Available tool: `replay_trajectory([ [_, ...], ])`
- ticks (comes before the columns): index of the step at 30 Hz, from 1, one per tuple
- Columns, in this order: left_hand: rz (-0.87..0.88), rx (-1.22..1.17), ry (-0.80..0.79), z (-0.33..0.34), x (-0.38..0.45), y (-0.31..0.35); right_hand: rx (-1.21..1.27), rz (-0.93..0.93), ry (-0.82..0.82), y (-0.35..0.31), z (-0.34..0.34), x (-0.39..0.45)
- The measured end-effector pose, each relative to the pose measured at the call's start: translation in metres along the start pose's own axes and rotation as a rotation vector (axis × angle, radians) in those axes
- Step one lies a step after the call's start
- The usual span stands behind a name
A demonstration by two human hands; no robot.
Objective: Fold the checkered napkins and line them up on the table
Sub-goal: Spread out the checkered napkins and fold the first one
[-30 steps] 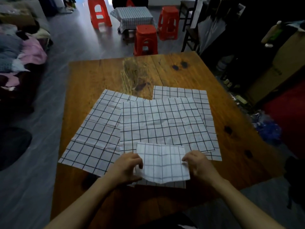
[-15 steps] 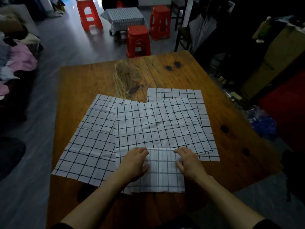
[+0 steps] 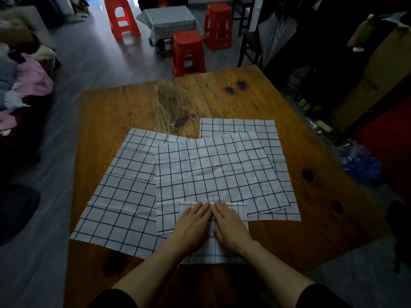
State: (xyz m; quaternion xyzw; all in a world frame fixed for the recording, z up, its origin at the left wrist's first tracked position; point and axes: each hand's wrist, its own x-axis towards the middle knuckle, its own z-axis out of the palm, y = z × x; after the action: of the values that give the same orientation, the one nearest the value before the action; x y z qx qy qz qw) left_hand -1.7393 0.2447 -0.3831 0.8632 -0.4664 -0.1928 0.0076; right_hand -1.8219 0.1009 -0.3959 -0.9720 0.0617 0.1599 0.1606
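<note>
The small folded white black-checked cloth napkin lies at the wooden table's near edge. My left hand and right hand press it flat, fingers straight, side by side. I judge the crease is being set; next, slide it aside and take the top unfolded checkered napkin.

Folded napkin overlaps spread napkins (table's near edge).

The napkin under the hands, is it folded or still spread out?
Folded. The napkin under the hands is a small rectangle, far smaller than the spread napkins beneath it. Left hand and right hand press it flat.
</note>
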Motion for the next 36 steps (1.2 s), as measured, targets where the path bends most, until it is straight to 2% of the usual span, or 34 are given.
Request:
replay_trajectory([
  [12, -0.123, -0.042, -0.014, 0.007, -0.02, -0.031, -0.023, 0.12, 0.013, 0.046, -0.01, -0.026],
  [18, -0.119, -0.033, 0.128, 0.005, -0.02, -0.042, 0.016, 0.139, 0.111, 0.045, -0.017, -0.024],
  [24, -0.159, -0.061, 0.146, -0.007, -0.003, -0.049, 0.052, 0.155, 0.187, 0.046, -0.031, -0.004],
  [29, -0.213, -0.049, 0.108, -0.015, 0.009, -0.052, 0.022, 0.172, 0.138, 0.051, -0.038, 0.011],
  [36, -0.254, -0.01, -0.025, -0.028, 0.023, -0.055, -0.011, 0.174, 0.062, 0.056, -0.044, 0.021],
])
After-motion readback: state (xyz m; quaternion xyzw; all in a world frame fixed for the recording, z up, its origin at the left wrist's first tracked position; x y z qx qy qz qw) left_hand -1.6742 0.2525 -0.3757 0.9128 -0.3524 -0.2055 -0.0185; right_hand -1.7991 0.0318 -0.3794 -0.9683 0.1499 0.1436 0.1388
